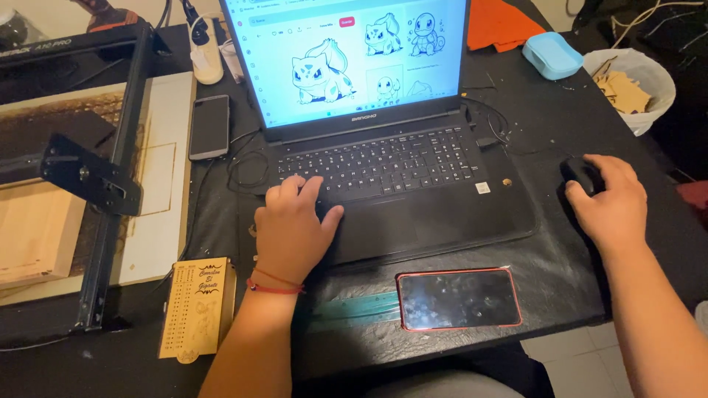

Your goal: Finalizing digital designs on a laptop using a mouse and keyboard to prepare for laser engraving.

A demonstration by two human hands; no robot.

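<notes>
Currently browsing outline drawings: left hand (291, 228) spread loosely on laptop (391, 166) keys at the desk (546, 125) centre, right hand (608, 199) cupped around black mouse (581, 174) beside it. Likely needs careful pointing and clicking next.

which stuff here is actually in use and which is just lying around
In use:
- laptop, left hand on its keys
- mouse, under the right hand

Lying about:
- red-edged phone
- dark phone
- engraved wooden plaque
- blue case
- white bin of wood scraps
- laser engraver frame
</notes>
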